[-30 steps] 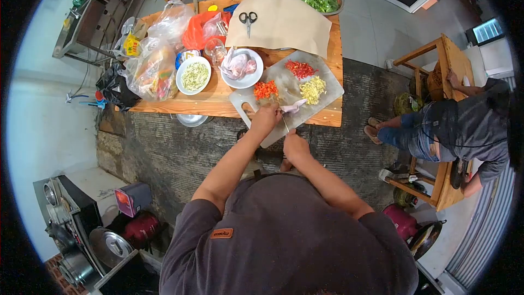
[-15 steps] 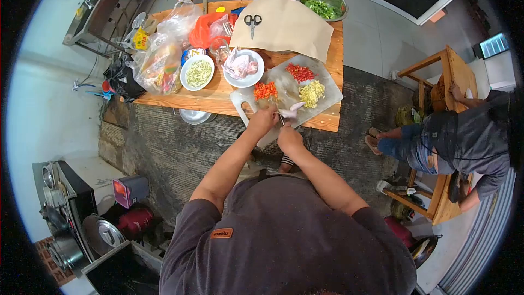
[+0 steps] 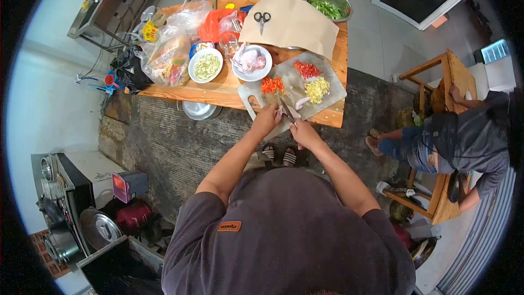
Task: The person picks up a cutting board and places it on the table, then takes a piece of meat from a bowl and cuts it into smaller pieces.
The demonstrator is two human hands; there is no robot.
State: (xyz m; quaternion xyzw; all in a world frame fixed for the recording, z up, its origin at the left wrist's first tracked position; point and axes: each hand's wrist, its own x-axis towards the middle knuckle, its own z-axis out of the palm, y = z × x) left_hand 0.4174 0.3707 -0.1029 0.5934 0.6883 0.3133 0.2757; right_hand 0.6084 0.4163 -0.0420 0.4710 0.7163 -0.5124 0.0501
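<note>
My right hand (image 3: 307, 134) is closed round the handle of a knife (image 3: 288, 111), its blade pointing away from me over the cutting board (image 3: 322, 108). My left hand (image 3: 266, 121), fingers bent together, holds a pale bit of raw chicken (image 3: 279, 114) beside the blade, mostly hidden by the fingers. A separate small chicken piece (image 3: 302, 102) lies just right of the knife. Farther up the board are chopped orange-red chili (image 3: 272, 85), darker red chili (image 3: 307, 69) and a yellowish chopped heap (image 3: 316, 89). More raw chicken (image 3: 250, 60) sits in a white bowl (image 3: 251, 76).
Left of the chicken stand a bowl of pale green slices (image 3: 207, 66), a glass mug (image 3: 228, 43) and filled plastic bags (image 3: 166, 60). Scissors (image 3: 262, 20) lie on brown paper (image 3: 295, 24). A metal bowl of greens (image 3: 328, 5) is at the far corner. Another person (image 3: 464, 136) works at right.
The chicken on the board has shifted; a small piece now lies apart from my left hand, beside the yellowish heap. My right hand has moved slightly right, and the knife blade shows more clearly.
</note>
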